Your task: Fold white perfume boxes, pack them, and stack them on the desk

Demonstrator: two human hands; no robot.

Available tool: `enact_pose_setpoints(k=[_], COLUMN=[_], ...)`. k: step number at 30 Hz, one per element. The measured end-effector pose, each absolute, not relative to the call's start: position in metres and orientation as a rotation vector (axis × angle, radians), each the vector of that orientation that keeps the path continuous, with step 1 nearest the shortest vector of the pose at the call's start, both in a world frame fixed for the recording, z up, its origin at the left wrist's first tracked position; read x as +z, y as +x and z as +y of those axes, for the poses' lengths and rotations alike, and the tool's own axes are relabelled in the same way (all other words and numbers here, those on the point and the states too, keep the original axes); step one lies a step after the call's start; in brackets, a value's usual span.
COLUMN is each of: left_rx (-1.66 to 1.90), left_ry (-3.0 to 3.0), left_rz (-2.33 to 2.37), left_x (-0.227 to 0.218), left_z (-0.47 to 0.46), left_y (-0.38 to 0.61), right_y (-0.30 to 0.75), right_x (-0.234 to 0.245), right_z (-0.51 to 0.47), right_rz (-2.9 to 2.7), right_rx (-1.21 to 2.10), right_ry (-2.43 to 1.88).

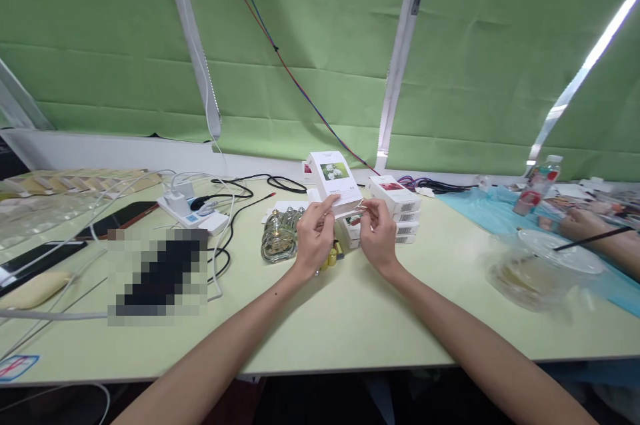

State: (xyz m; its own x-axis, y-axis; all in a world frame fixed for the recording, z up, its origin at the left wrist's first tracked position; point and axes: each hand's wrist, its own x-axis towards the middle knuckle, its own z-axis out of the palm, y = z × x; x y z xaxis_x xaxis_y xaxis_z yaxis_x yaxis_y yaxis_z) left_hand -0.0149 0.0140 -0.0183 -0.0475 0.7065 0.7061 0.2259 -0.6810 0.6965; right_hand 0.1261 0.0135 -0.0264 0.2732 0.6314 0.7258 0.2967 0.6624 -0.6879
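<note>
From my seat on the feed, I've got the white box (pixel 333 172) tilted up, off the table (pixel 440 332) by the look of it, its flower picture showing. My left hand (pixel 316 238) is closed on its near end, a finger lying over the front panel; the thumb side's hard to read. My right hand (pixel 379 230) is curled nearly shut at the box's lower right corner, by a thin white edge that might be a flap. Can't tell if it's really pinching that.

Looks like fiddly work on the near end, so imo: light left grip, since thin card would probably dent, and small fingertip moves on the right, no shoving. Steady the box first, then work the edge along its crease.

Watch the neighbours too. Glass bottles (pixel 279 238) sit just left of the box, yellow caps (pixel 331 257) below it, and the box stack (pixel 407 212) to its right. A careless elbow or wrist could knock those.
</note>
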Motion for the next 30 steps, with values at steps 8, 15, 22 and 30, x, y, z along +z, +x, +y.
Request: enact_pose_setpoints(k=[8, 15, 22, 30], left_rx=[1.781, 1.778, 1.766, 1.759], left_ry=[1.834, 1.837, 1.780, 1.790], left_rz=[0.992, 0.955, 0.854, 0.799], left_x=[-0.0191, -0.0181, -0.0174, -0.0180], left_z=[0.0148, 0.0126, 0.0121, 0.0133], left_y=[-0.0151, -0.0148, -0.0152, -0.0157], right_y=[0.1262, 0.1241, 0.1235, 0.1239], right_x=[-0.0210, -0.0181, -0.0228, -0.0242], right_z=[0.0087, 0.0056, 0.0069, 0.0076], right_rz=[-1.405, -1.385, -1.377, -1.388], right_rx=[0.277, 0.446, 0.557, 0.551], right_ry=[-0.890, -0.820, -0.762, -0.781])
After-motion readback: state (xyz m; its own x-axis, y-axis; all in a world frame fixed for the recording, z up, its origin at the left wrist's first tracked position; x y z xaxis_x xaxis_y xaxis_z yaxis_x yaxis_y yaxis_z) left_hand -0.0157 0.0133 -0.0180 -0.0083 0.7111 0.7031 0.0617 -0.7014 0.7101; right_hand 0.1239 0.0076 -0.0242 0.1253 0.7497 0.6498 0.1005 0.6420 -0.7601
